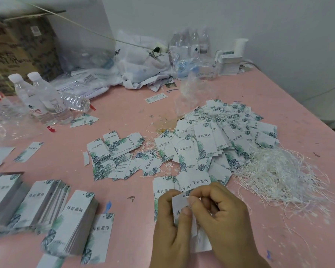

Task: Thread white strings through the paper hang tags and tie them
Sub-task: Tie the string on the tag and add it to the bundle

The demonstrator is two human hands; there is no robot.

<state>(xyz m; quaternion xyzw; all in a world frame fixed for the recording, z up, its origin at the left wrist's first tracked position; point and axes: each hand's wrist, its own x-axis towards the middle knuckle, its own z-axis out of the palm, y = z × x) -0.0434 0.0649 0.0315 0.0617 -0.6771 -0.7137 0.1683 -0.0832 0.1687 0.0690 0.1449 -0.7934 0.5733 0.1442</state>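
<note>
Head view. You are working at the near edge of the pink table (124, 117), right of its middle. Your left hand (168, 227) is gripping a paper hang tag (181, 206), thumb pressed on its face and fingers curled behind it. Your right hand (224, 215) is pinching at the top of that same tag, thumb and forefinger closing near the punched hole. The blur is hiding whether a string is sitting between those fingertips; you cannot tell from this view.

Just beyond your hands, loose tags are lying printed side up, overlapping. A big heap of strung tags (226, 136) is spreading toward the right edge, white strings tangled through it. Beside that heap, on its right and nearer you, a pile of loose white strings (278, 175) is lying, strands trailing toward the near edge.

Left of the middle, a smaller scatter of tags (112, 157) is lying. Along the near left edge, 3 neat stacks of unstrung tags (74, 221) are leaning in rows.

At the far left, 2 capped water bottles (46, 99) are standing, and another is lying beside them. A cardboard box (17, 49) is sitting at the far left corner. Crumpled plastic bags (141, 62) are lying along the far edge.
</note>
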